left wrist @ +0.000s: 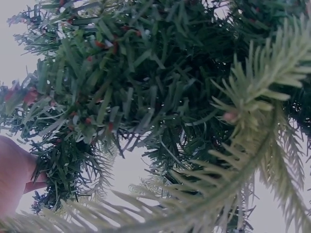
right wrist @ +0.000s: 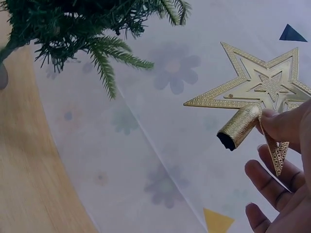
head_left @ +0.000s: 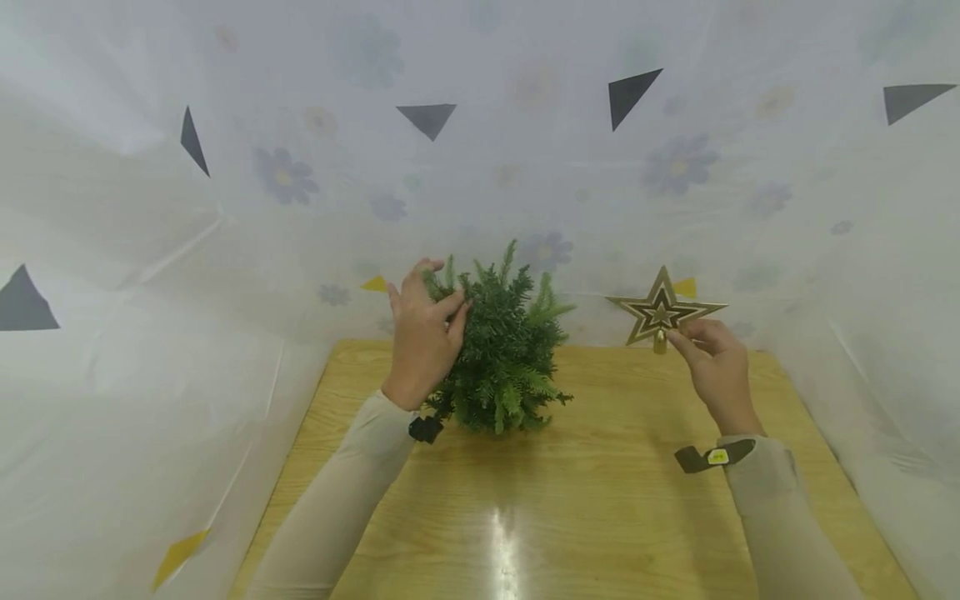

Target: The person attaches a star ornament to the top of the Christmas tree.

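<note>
A small artificial Christmas tree (head_left: pixel 498 358) stands on the table, its dark and light green needles filling most of the left wrist view. My left hand (head_left: pixel 427 333) holds the tree's upper left branches, with its fingers bent among the needles and partly hidden by them. Off to the right of the tree, my right hand (head_left: pixel 716 367) pinches a gold star tree topper (head_left: pixel 660 313) between thumb and fingers, above the table. In the right wrist view, the star's hollow gold sleeve (right wrist: pixel 238 127) points down toward the tree side. The remaining fingers (right wrist: pixel 269 184) are loosely bent below it.
The wooden table (head_left: pixel 600 500) lies under both arms. Whitish flower-patterned sheeting (head_left: pixel 510 167) rises behind and on both sides, with black triangles (head_left: pixel 633 96) and yellow pieces (head_left: pixel 180 557) on it.
</note>
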Action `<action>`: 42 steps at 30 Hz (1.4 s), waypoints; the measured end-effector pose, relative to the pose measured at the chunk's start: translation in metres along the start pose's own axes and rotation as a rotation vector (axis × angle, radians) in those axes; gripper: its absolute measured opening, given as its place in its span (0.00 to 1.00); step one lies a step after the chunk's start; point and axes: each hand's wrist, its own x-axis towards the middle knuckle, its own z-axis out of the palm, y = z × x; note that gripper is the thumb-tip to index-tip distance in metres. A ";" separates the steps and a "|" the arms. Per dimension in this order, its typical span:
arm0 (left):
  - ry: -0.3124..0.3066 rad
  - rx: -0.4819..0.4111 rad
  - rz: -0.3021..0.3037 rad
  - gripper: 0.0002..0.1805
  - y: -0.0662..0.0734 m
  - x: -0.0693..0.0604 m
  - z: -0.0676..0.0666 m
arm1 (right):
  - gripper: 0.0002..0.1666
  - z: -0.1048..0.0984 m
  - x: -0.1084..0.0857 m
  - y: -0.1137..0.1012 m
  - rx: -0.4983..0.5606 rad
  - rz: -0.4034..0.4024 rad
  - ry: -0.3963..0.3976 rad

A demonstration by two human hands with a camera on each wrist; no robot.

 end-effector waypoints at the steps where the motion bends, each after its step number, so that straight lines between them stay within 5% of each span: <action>1: 0.002 0.004 0.003 0.08 0.000 0.000 0.000 | 0.14 0.000 0.001 -0.002 0.013 0.005 -0.003; 11: 0.020 0.018 0.032 0.07 0.001 -0.001 -0.001 | 0.19 0.002 0.006 -0.025 0.061 0.053 -0.024; 19: 0.021 0.016 0.028 0.07 -0.001 -0.001 -0.001 | 0.14 0.011 0.016 -0.045 0.086 -0.094 0.004; 29: 0.022 0.019 0.030 0.07 -0.001 -0.002 -0.001 | 0.13 0.018 0.018 -0.060 0.196 -0.073 0.020; 42: 0.032 0.007 0.033 0.06 -0.002 -0.002 0.002 | 0.05 0.028 0.026 -0.091 0.515 -0.089 0.042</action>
